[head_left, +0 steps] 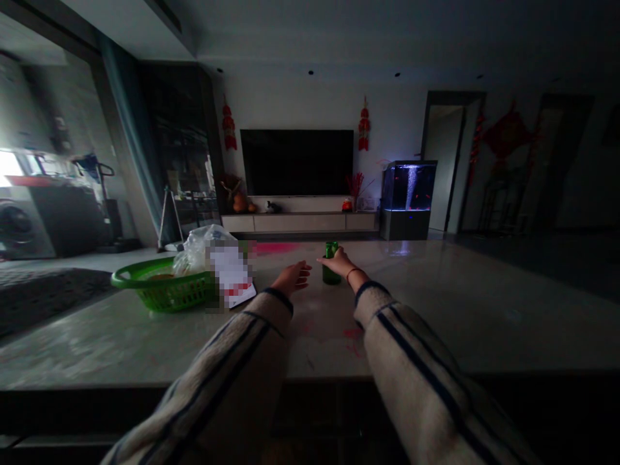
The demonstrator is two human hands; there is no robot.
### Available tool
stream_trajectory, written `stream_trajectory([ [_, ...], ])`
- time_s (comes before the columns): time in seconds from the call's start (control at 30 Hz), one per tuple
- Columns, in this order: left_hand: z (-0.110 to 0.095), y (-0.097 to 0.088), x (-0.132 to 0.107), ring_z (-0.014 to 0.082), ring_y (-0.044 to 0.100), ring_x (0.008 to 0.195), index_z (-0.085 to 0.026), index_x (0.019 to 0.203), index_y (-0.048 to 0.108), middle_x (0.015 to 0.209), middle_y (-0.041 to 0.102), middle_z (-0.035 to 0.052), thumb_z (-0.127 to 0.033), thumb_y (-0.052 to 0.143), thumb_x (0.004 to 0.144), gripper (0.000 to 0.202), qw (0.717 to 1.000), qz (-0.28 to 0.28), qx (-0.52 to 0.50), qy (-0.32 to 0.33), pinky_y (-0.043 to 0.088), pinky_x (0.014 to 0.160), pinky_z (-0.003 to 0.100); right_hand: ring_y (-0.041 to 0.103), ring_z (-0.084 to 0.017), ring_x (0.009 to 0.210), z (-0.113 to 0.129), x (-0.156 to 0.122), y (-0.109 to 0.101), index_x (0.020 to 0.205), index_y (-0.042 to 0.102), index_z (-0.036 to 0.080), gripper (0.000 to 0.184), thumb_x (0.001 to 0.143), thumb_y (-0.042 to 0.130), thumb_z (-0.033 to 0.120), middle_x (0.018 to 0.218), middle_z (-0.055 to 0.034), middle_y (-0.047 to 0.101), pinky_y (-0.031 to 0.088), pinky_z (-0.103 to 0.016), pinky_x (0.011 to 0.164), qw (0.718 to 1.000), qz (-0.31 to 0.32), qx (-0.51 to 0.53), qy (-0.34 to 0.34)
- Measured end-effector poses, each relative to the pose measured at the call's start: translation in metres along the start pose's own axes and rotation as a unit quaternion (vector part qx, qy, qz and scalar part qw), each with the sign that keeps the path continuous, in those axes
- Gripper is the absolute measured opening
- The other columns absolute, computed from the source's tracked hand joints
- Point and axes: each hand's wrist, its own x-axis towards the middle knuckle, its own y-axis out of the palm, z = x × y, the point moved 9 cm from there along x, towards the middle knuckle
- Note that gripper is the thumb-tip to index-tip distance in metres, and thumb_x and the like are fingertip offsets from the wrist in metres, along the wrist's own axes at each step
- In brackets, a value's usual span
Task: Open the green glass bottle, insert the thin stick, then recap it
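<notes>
My right hand [338, 261] is wrapped round the upper part of a green cylindrical container [332, 276], which stands upright on the glossy table [436, 310]. Its top end shows brighter green above my fingers; whether it is a can, a cup or a bottle is too dark to tell. To the left of it, apart from the container, my left hand [293, 278] hovers over the table with its fingers stretched out and slightly spread. Nothing shows in that hand.
On the table's left stands a green plastic basket [169, 300] holding a clear plastic bag [203, 242]. A phone-like flat thing [242, 296], mostly blurred out, leans against the basket. Beyond the table are a television [297, 161], a low cabinet [300, 223] and a lit fish tank [409, 187].
</notes>
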Motion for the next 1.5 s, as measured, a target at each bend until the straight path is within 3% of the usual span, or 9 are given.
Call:
stream_trajectory([
  [0.1, -0.001, 0.009, -0.005, 0.0060, 0.042, 0.044, -0.015, 0.067, 0.055, 0.056, 0.047, -0.0035, -0.031, 0.046, 0.079, 0.022, 1.000, 0.030, 0.002, 0.001, 0.042, 0.052, 0.022, 0.052, -0.024, 0.105, -0.007, -0.006, -0.002, 0.116, 0.033, 0.011, 0.073, 0.058, 0.067, 0.039, 0.115, -0.0197, 0.050, 0.042, -0.032, 0.085, 0.999, 0.004, -0.044, 0.027],
  [0.33, -0.001, 0.009, -0.005, 0.0062, 0.042, 0.043, -0.014, 0.068, 0.056, 0.055, 0.047, -0.0031, -0.030, 0.041, 0.082, 0.026, 0.999, 0.036, 0.002, -0.007, 0.043, 0.051, 0.022, 0.057, -0.021, 0.095, 0.001, -0.017, -0.014, 0.103, 0.044, 0.015, 0.055, 0.060, 0.068, 0.040, 0.103, -0.0132, 0.059, 0.043, -0.030, 0.078, 0.995, 0.001, -0.090, -0.033],
  [0.57, 0.000, 0.004, -0.005, 0.0065, 0.043, 0.044, -0.015, 0.068, 0.056, 0.055, 0.047, -0.0030, -0.032, 0.045, 0.080, 0.023, 0.999, 0.028, 0.014, -0.007, 0.043, 0.050, 0.021, 0.057, -0.020, 0.095, 0.005, -0.023, -0.020, 0.102, 0.046, 0.016, 0.057, 0.057, 0.069, 0.042, 0.103, -0.0118, 0.060, 0.044, -0.029, 0.077, 0.995, -0.017, -0.092, -0.045],
  [0.77, -0.002, 0.002, -0.006, 0.0066, 0.044, 0.045, -0.015, 0.067, 0.056, 0.057, 0.047, -0.0026, -0.032, 0.048, 0.078, 0.022, 1.000, 0.025, 0.012, -0.001, 0.043, 0.051, 0.022, 0.058, -0.019, 0.092, 0.007, -0.027, -0.021, 0.104, 0.047, 0.016, 0.064, 0.052, 0.073, 0.040, 0.101, -0.0098, 0.060, 0.044, -0.028, 0.076, 0.997, 0.006, -0.056, -0.048],
  [0.87, -0.002, 0.001, -0.005, 0.0067, 0.044, 0.046, -0.015, 0.068, 0.057, 0.057, 0.048, -0.0027, -0.034, 0.052, 0.076, 0.022, 1.000, 0.026, 0.014, -0.002, 0.044, 0.053, 0.022, 0.058, -0.018, 0.089, 0.005, -0.028, -0.018, 0.100, 0.051, 0.014, 0.063, 0.048, 0.075, 0.039, 0.097, -0.0085, 0.061, 0.045, -0.026, 0.073, 0.998, 0.046, -0.014, -0.026],
  [1.0, -0.004, 0.000, -0.006, 0.0075, 0.045, 0.048, -0.015, 0.069, 0.057, 0.057, 0.048, -0.0023, -0.038, 0.056, 0.072, 0.023, 0.999, 0.030, 0.016, 0.000, 0.045, 0.055, 0.023, 0.059, -0.017, 0.082, 0.005, -0.038, -0.007, 0.095, 0.055, 0.014, 0.058, 0.046, 0.077, 0.037, 0.093, -0.0068, 0.062, 0.045, -0.024, 0.063, 0.986, 0.163, 0.034, 0.017],
  [1.1, -0.006, -0.003, -0.008, 0.0075, 0.046, 0.048, -0.016, 0.069, 0.056, 0.057, 0.048, -0.0023, -0.037, 0.056, 0.072, 0.022, 1.000, 0.022, 0.014, 0.002, 0.045, 0.054, 0.023, 0.058, -0.017, 0.082, 0.011, -0.048, -0.006, 0.095, 0.056, 0.017, 0.058, 0.046, 0.078, 0.037, 0.092, -0.0047, 0.063, 0.044, -0.023, 0.059, 0.976, 0.213, 0.033, 0.015],
  [1.5, 0.002, -0.011, -0.022, 0.0063, 0.045, 0.044, -0.016, 0.070, 0.057, 0.055, 0.050, -0.0028, -0.036, 0.057, 0.072, 0.020, 1.000, 0.002, 0.016, -0.018, 0.046, 0.050, 0.022, 0.057, -0.014, 0.077, 0.037, -0.079, -0.010, 0.087, 0.061, 0.019, 0.041, 0.050, 0.076, 0.031, 0.087, -0.0004, 0.064, 0.040, -0.020, 0.058, 0.951, 0.306, 0.008, -0.049],
])
